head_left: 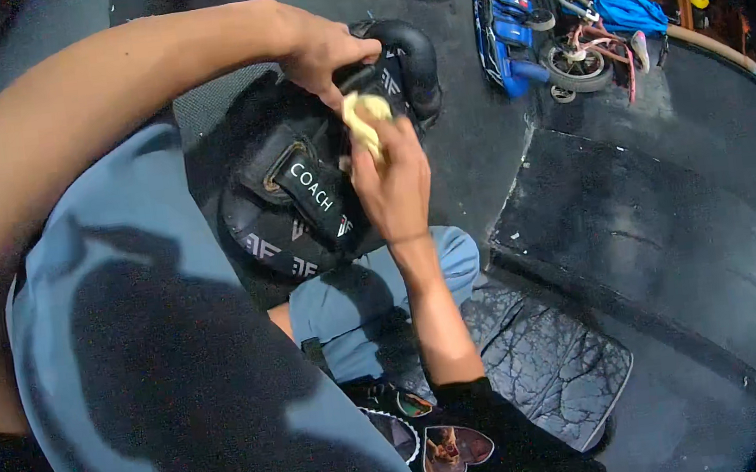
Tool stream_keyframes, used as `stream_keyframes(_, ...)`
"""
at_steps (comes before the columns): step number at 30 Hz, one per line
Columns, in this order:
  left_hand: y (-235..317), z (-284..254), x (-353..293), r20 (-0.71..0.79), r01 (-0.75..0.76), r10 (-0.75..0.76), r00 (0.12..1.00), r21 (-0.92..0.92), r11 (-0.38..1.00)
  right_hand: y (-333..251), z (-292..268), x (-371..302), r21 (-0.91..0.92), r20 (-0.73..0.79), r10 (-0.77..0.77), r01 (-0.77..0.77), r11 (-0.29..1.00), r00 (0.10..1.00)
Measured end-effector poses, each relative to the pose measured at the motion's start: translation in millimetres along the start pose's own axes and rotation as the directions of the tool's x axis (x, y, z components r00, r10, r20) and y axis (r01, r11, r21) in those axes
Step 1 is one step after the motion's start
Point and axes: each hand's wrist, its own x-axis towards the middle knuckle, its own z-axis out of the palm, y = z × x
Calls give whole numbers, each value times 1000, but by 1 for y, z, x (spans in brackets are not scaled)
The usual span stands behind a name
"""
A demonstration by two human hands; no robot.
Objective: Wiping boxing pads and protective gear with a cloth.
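A black padded piece of training gear [251,222], printed with small white marks and fitted with a wide black strap [310,192], lies on the floor before my bent legs. My left hand [325,55] reaches over its far side, fingers bent onto the padding and gripping it; some of them are hidden. Bunched in my right hand [396,173] is a pale yellow cloth [368,111], pressed to the gear close to the left fingertips. The gear's thick rounded end [419,63] stands out just past both hands.
A worn, cracked black pad [555,360] lies at the lower right, near a black mat [646,215] with a raised edge. Blue padded gear [508,30], a small pink bicycle [586,54] and a blue bag [630,11] stand at the far right.
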Motion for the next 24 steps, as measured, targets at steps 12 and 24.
stream_keyframes(12,15,4,5,-85,-182,192,978,116,976,17,-52,19,308,-101,171,-133,942,980)
stream_keyframes(24,2,0,13,-53,-109,113,992,71,992,98,-44,-35,86,129,283,-295,952,950)
